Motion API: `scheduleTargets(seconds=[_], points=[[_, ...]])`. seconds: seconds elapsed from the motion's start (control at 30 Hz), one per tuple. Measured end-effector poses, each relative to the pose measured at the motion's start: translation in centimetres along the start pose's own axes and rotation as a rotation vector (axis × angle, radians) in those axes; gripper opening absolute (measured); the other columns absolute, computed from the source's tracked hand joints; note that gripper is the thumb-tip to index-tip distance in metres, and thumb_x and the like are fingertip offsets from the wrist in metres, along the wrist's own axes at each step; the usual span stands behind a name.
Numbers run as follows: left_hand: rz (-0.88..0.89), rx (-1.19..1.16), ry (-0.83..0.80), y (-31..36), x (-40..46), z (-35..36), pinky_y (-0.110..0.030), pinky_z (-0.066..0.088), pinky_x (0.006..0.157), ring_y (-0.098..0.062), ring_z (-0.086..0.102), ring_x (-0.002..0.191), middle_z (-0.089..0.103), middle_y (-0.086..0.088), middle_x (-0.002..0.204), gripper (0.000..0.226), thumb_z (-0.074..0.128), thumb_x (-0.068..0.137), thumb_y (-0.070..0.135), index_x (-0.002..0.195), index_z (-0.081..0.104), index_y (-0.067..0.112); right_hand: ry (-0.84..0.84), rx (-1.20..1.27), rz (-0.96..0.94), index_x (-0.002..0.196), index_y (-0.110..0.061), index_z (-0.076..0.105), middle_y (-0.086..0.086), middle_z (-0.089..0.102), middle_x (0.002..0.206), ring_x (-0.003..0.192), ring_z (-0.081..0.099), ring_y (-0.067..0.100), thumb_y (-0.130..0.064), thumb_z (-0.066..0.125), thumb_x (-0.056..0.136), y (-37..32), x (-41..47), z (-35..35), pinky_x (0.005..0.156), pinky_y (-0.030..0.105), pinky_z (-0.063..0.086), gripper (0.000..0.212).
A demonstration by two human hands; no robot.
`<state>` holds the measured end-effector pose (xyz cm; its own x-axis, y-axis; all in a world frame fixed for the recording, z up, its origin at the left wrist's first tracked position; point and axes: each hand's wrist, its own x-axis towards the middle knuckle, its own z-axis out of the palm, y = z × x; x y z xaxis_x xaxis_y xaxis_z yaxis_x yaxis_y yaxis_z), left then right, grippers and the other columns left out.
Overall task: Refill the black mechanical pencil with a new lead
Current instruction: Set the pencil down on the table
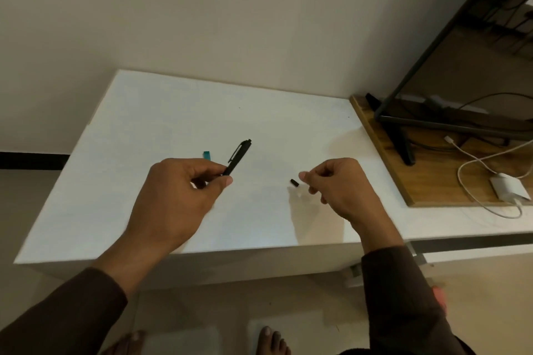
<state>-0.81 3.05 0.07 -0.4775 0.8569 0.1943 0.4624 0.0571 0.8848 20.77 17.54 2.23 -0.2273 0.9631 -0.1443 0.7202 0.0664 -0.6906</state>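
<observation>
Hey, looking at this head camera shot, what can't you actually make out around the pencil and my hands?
Head view only:
- Black mechanical pencil: the writing end is hidden inside the left hand.
- Teal item: mostly hidden behind the left hand; unidentifiable.
- Small black piece by the right hand: too small to identify; contact with the fingertips is unclear.
- Any lead: too thin to see.

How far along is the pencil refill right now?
Early to midway. Done: a small black cap appears to be off the black mechanical pencil, near the right hand fingertips; contact is unclear. In hand: the left hand holds the pencil above the white table. Left: no lead visible; a teal item, possibly the lead case, lies untouched.
</observation>
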Motion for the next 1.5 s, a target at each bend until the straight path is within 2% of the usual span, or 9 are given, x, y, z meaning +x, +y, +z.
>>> scheduleTargets(seconds=[0.13,0.3,0.47,0.63,0.83,1.0,1.2,1.37,1.5], points=[[-0.036,-0.004,0.023,-0.8,0.1,0.6,-0.020,0.048,0.064,-0.004,0.067,0.079,0.073,0.031,0.081,0.007,0.080,0.085,0.028,0.092,0.083,0.028,-0.082,-0.086,0.080,0.068,-0.015,0.073,-0.002,0.072,0.066,0.056,0.061,0.011,-0.029,0.081,0.087,0.7,0.3,0.6,0.059,0.027,0.051,0.025],[-0.046,-0.005,0.029,-0.8,0.1,1.1,-0.022,0.052,0.065,-0.004,0.068,0.080,0.077,0.015,0.076,0.008,0.081,0.085,0.026,0.092,0.084,0.025,-0.114,-0.129,0.113,0.070,-0.010,0.073,0.000,0.069,0.062,0.055,0.060,0.013,-0.030,0.086,0.082,1.1,0.7,0.9,0.065,0.032,0.053,0.026],[-0.054,0.004,0.032,-0.9,0.1,1.2,-0.020,0.049,0.065,-0.002,0.068,0.080,0.075,0.019,0.075,0.008,0.081,0.085,0.026,0.093,0.084,0.025,-0.135,-0.091,0.139,0.077,-0.004,0.076,0.004,0.071,0.067,0.056,0.062,0.015,-0.031,0.088,0.080,1.1,0.7,1.0,0.065,0.033,0.055,0.029],[-0.055,0.001,0.031,-1.0,0.1,1.2,-0.024,0.053,0.063,-0.011,0.068,0.075,0.075,0.011,0.068,0.004,0.080,0.085,0.026,0.089,0.083,0.027,-0.174,-0.056,0.146,0.079,-0.004,0.077,0.004,0.069,0.066,0.053,0.057,0.015,-0.034,0.086,0.082,1.0,0.4,0.2,0.052,0.027,0.046,0.031],[-0.049,-0.004,0.022,-0.7,-0.1,1.4,-0.002,0.047,0.059,0.004,0.068,0.073,0.075,0.016,0.070,0.010,0.081,0.084,0.025,0.093,0.082,0.021,0.077,0.157,-0.076,0.082,-0.012,0.075,-0.007,0.066,0.062,0.053,0.062,0.000,-0.035,0.075,0.092,-0.7,-0.7,0.3,0.048,0.009,0.042,0.025],[-0.038,0.039,-0.021,0.0,-0.4,1.8,-0.013,0.051,0.068,-0.007,0.069,0.075,0.076,0.014,0.081,0.017,0.079,0.086,0.029,0.100,0.083,0.020,-0.121,0.314,-0.127,0.070,-0.015,0.076,-0.006,0.067,0.054,0.038,0.047,0.001,-0.053,0.075,0.087,-3.5,-2.4,4.0,0.045,0.014,0.038,0.042],[-0.031,0.057,0.002,0.4,-0.6,1.7,-0.012,0.051,0.066,-0.007,0.070,0.073,0.075,0.010,0.079,0.017,0.079,0.086,0.028,0.099,0.083,0.018,-0.219,0.420,-0.058,0.064,-0.018,0.078,-0.002,0.069,0.057,0.039,0.046,0.007,-0.043,0.082,0.083,-4.8,-2.4,5.7,0.041,0.019,0.038,0.031],[-0.012,0.044,-0.003,0.6,-0.4,1.5,-0.017,0.057,0.068,-0.008,0.070,0.072,0.076,0.010,0.079,0.020,0.079,0.086,0.030,0.102,0.082,0.020,-0.215,0.425,-0.048,0.063,-0.019,0.077,-0.004,0.066,0.053,0.040,0.045,0.011,-0.039,0.081,0.085,-4.8,-2.1,6.6,0.039,0.020,0.038,0.030],[-0.047,0.053,0.036,-0.1,0.1,0.3,-0.013,0.050,0.070,-0.003,0.069,0.074,0.075,0.014,0.085,0.034,0.081,0.081,0.040,0.107,0.080,0.018,-0.126,0.207,-0.032,0.071,-0.011,0.077,-0.005,0.066,0.055,0.035,0.050,-0.001,-0.039,0.079,0.087,-3.9,-0.8,5.7,0.043,0.017,0.039,0.032]])
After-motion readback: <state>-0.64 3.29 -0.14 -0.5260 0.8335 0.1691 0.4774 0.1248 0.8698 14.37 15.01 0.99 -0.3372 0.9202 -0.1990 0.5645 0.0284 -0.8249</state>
